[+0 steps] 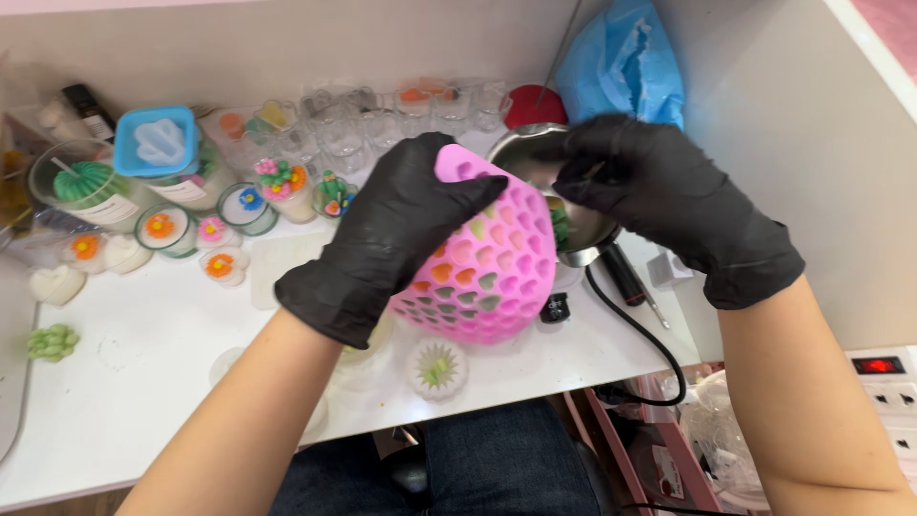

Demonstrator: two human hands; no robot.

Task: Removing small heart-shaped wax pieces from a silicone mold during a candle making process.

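Observation:
My left hand point(401, 234), in a black glove, grips a pink silicone mould point(492, 277) with many small heart-shaped cells, bent into a curve above the white table point(153, 363). Some cells hold orange and green wax. My right hand point(659, 191), also in a black glove, is at the mould's upper right edge, over a metal bowl point(583, 234); its fingers are curled and I cannot tell what they pinch. Part of the bowl is hidden behind the mould and my right hand.
Glass candle jars with wax flowers point(277, 186) and empty glasses point(344, 134) crowd the back left. A blue mould sits on a jar point(158, 141). A clear dish with a green wax shape point(437, 368) lies near the front edge. A black cable point(650, 334) runs off the right. A blue bag point(621, 62) lies behind.

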